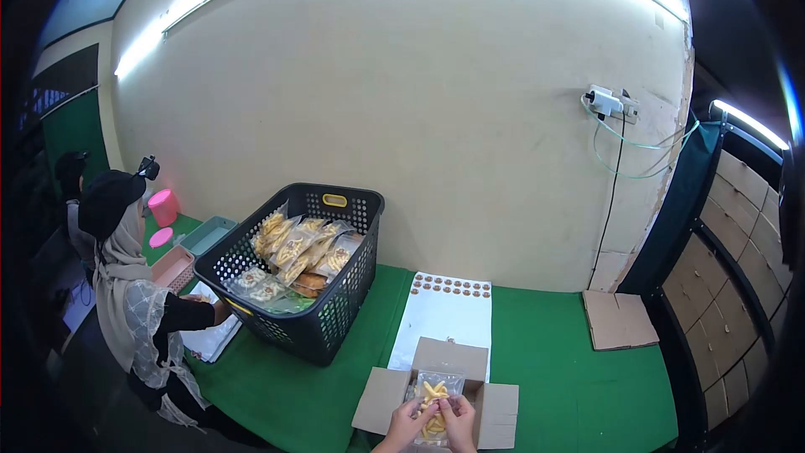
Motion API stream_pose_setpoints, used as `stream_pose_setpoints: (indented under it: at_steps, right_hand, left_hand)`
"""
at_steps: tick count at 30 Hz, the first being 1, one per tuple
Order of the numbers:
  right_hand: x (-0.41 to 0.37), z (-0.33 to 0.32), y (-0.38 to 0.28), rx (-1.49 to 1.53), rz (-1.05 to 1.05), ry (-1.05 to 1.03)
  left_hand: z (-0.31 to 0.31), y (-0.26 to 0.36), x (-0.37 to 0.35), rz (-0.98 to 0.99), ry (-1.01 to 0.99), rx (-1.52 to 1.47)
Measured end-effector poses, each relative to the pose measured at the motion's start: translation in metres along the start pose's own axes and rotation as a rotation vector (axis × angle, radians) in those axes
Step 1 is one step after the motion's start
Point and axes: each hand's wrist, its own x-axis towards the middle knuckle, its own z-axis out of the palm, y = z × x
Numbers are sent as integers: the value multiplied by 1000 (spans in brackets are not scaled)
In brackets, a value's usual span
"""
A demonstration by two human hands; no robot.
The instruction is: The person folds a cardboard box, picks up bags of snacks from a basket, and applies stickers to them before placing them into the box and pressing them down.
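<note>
Clear snack pouch of yellow sticks is sitting upright over the open cardboard box at the bottom edge of the view; left hand and right hand are both pinching it, fingers closed narrow on its upper part, one hand per side; judging the step as handling the pouch top above the box, so it is worth holding the top edge flat and level, gripping the film rather than the sticks (they look brittle), and keeping the pouch centred between the flaps. Box is resting on the green tabletop, just in front of a white sticker sheet; black basket with more filled pouches is standing to the left, a flat cardboard piece well apart to the right; a co-worker is working at the far left. Hard to tell: wrists and palms are cut off by the frame; pouch seal, open or closed, is too small to read; box inside is hidden behind the pouch.
</note>
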Motion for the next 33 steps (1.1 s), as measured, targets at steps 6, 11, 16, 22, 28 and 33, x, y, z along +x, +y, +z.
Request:
stream_pose_setpoints:
  at_steps: [6,11,16,22,28,33]
  right_hand:
    - [-11,0,34,-55,21,59]
    - [-4,15,35,110,63,26]
    - [1,40,-2,53,-32,-42]
    - [6,31,-12,-59,-6,-113]
    - [3,38,-12,-114,-95,-33]
    - [-4,26,-15,-121,-107,-55]
  left_hand:
    - [-15,-13,-11,-54,-33,65]
    - [-32,-5,1,49,27,103]
    - [-40,-21,21,108,12,99]
    - [-38,8,12,232,50,201]
    - [-38,-3,17,138,68,160]
    - [-29,13,12,119,35,181]
